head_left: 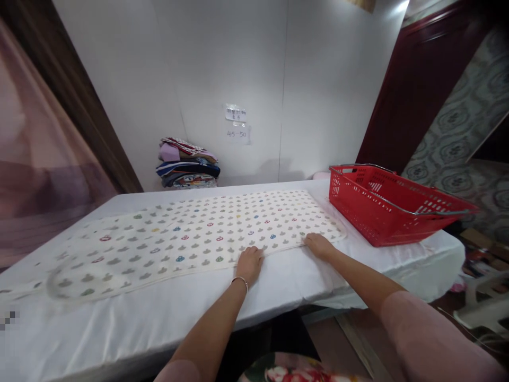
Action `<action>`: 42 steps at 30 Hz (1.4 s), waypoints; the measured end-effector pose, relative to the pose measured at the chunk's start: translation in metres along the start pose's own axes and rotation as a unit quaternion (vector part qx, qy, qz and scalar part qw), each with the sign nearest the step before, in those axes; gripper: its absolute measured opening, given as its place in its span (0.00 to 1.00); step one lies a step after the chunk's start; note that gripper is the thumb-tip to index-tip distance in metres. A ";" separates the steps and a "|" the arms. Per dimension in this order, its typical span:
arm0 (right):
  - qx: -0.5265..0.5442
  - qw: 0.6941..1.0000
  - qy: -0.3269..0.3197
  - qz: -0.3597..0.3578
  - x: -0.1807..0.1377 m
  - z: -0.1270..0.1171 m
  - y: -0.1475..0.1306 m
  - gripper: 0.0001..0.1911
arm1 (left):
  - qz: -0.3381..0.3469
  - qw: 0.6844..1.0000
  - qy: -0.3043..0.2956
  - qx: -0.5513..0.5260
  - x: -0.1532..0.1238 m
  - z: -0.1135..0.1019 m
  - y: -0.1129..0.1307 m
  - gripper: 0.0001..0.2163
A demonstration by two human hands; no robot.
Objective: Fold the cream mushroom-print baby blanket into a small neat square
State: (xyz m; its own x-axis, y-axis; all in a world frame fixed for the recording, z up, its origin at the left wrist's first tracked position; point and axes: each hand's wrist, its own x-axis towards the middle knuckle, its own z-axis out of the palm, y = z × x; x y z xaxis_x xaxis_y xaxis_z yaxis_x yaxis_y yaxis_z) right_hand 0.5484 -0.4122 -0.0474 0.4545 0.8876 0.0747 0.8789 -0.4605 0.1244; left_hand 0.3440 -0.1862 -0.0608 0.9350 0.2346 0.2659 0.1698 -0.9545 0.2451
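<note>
A long cream cloth (228,217), printed with small grey and coloured motifs, lies spread across the white-covered table. Its left part looks slightly rumpled, and I cannot tell what kind of cloth article it is. My left hand (249,263), with a bracelet at the wrist, is at the middle of the cloth's near edge, fingers bent and closed on it. Further right, my right hand (319,246) has its fingers closed on the same edge near the right end. The fingertips of both hands are partly hidden.
A red plastic basket (382,215) with metal handles stands at the table's right end. Folded clothes (189,164) are stacked at the back left against the wall. Two paper signs (237,123) hang above. The white tablecloth (159,318) drops over the near edge.
</note>
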 end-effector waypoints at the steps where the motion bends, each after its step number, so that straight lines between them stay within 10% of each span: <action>1: 0.000 1.000 0.003 0.003 -0.002 0.000 0.000 0.15 | 0.000 1.000 0.000 0.004 0.000 0.000 0.000 0.08; 31: 0.063 0.994 0.085 -0.031 -0.002 0.027 -0.041 0.17 | 0.016 0.997 -0.013 0.072 -0.007 0.014 0.002 0.08; 42: 0.123 0.982 0.113 -0.086 0.032 0.009 -0.132 0.16 | -0.017 0.996 0.014 0.085 -0.050 -0.011 -0.043 0.08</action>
State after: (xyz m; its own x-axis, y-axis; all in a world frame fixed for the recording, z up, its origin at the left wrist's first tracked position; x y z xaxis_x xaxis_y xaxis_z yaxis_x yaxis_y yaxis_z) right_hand 0.4479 -0.3228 -0.0707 0.2772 0.9144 0.2949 0.9608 -0.2636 -0.0858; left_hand 0.2868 -0.1545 -0.0741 0.9192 0.2698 0.2869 0.2533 -0.9628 0.0941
